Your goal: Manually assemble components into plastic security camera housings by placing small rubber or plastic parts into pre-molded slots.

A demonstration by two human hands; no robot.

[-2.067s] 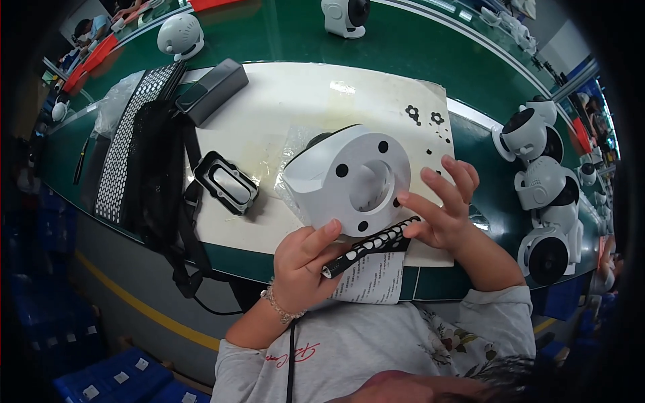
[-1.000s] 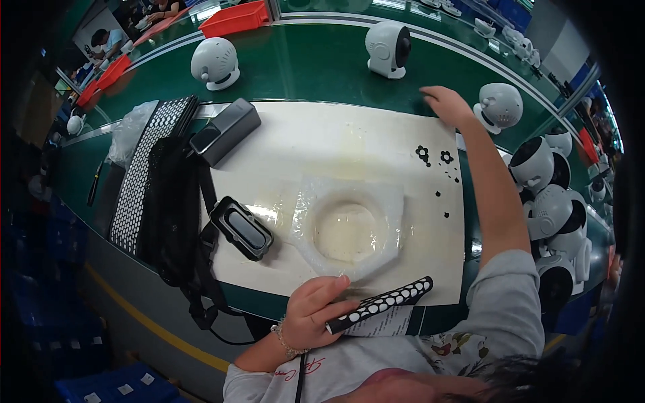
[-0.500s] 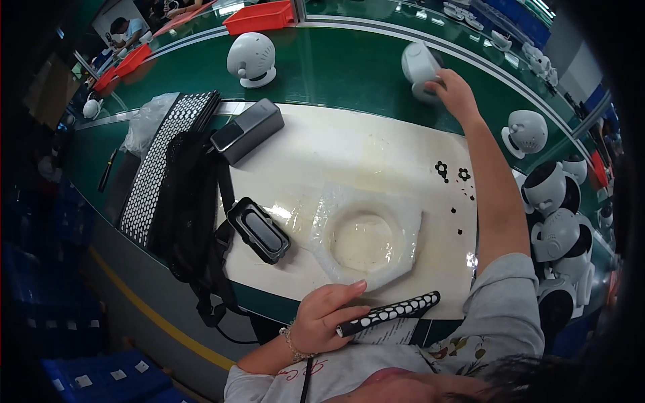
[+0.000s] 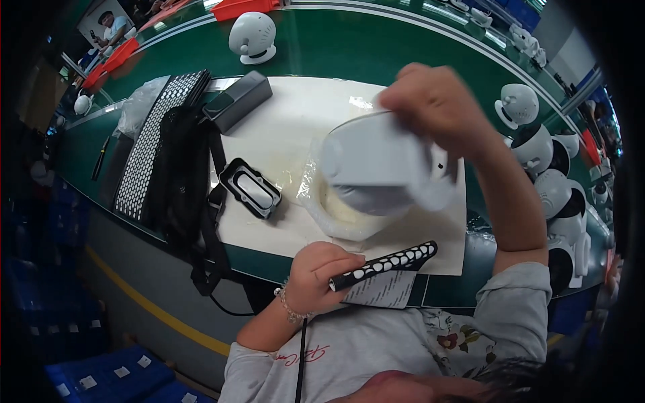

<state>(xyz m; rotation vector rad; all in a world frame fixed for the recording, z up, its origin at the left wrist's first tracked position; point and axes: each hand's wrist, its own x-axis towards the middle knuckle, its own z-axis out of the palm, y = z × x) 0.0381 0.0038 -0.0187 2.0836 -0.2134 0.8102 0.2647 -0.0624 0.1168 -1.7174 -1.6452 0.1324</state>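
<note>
Fingers of the right hand (image 4: pixel 437 104) clamp a white camera housing (image 4: pixel 379 171) above its foam cradle (image 4: pixel 336 215); left hand (image 4: pixel 322 275) fists a dotted black tool (image 4: pixel 386 263), parked clear.

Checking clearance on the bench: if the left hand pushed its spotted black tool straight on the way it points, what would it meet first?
Probably the right forearm; the left hand aims the spotted tool rightward and slightly up toward it, though depth is unclear.
</note>
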